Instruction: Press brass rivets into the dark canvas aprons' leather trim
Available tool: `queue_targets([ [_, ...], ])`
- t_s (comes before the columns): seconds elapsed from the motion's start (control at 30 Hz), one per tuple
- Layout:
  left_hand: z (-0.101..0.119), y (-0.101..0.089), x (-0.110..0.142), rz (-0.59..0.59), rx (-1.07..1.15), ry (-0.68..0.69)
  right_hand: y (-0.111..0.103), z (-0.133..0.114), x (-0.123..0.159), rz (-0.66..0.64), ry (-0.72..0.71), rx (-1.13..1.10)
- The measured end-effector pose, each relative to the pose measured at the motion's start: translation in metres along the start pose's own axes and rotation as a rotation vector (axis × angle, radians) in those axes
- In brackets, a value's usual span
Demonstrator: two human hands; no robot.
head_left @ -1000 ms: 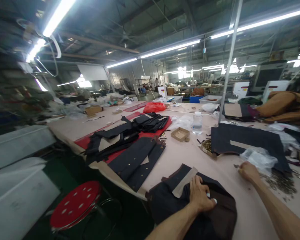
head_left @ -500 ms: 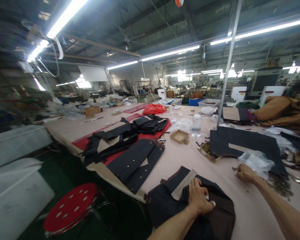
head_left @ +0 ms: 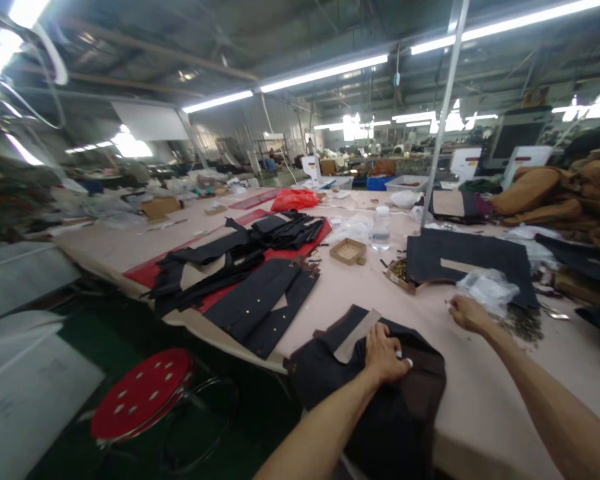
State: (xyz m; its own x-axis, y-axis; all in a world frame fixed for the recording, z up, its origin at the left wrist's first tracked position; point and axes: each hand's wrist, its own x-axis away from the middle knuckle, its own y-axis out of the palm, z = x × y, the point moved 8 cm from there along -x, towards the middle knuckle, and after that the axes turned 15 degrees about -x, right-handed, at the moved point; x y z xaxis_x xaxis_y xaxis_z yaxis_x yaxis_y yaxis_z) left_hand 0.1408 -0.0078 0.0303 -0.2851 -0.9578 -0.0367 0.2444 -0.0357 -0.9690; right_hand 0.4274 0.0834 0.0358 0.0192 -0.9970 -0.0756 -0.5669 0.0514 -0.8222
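My left hand [head_left: 383, 355] is closed on a dark navy fabric piece [head_left: 325, 370] at the near edge of the table. White coverings show on two of its fingertips. The cloth has a beige strip [head_left: 355, 337] and a brown underside, and its lower part reaches past the table edge. To the right, my right hand [head_left: 469, 313] is just above the tabletop, its fingers pinched together. Whatever may be between them is too small to make out. Beside that hand lie a clear plastic bag [head_left: 489, 290] and a pile of small metal pieces [head_left: 525, 325].
Stacked dark fabric pieces [head_left: 260, 300] lie left on a red sheet [head_left: 145, 272]. A cardboard tray [head_left: 349, 251], a clear jar [head_left: 381, 230] and a box of brass fittings [head_left: 400, 272] stand mid-table. A metal pole [head_left: 443, 120] rises behind. A red stool [head_left: 143, 393] stands left.
The view has shifted, so most things sit farther left and higher in the picture. My left hand keeps its hold on the fabric; my right hand remains beside the plastic bag.
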Motion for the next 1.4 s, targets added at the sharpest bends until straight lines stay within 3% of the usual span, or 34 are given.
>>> queue_targets([
  [0.07, 0.007, 0.000, -0.006, 0.003, -0.030, 0.010, -0.003, -0.018, 0.025, -0.017, -0.018, -0.046],
  [0.13, 0.012, 0.002, -0.013, 0.008, -0.036, 0.047, 0.004, -0.042, 0.054, -0.053, -0.092, -0.250],
  [0.23, 0.015, 0.006, -0.020, 0.004, -0.026, 0.078, 0.034, -0.075, 0.100, -0.162, -0.168, -0.401],
  [0.37, 0.014, 0.006, -0.018, 0.016, -0.029, 0.086, 0.071, -0.087, 0.130, -0.177, -0.189, -0.305],
  [0.6, 0.011, 0.005, -0.016, 0.036, -0.025, 0.077, 0.090, -0.086, 0.115, -0.164, -0.202, -0.151],
  [0.97, 0.009, 0.004, -0.019, 0.057, 0.003, 0.088, 0.095, -0.080, 0.103, -0.183, -0.122, -0.258],
  [1.4, 0.006, 0.004, -0.020, 0.066, 0.010, 0.083, 0.104, -0.063, 0.064, -0.393, 0.378, -0.579],
])
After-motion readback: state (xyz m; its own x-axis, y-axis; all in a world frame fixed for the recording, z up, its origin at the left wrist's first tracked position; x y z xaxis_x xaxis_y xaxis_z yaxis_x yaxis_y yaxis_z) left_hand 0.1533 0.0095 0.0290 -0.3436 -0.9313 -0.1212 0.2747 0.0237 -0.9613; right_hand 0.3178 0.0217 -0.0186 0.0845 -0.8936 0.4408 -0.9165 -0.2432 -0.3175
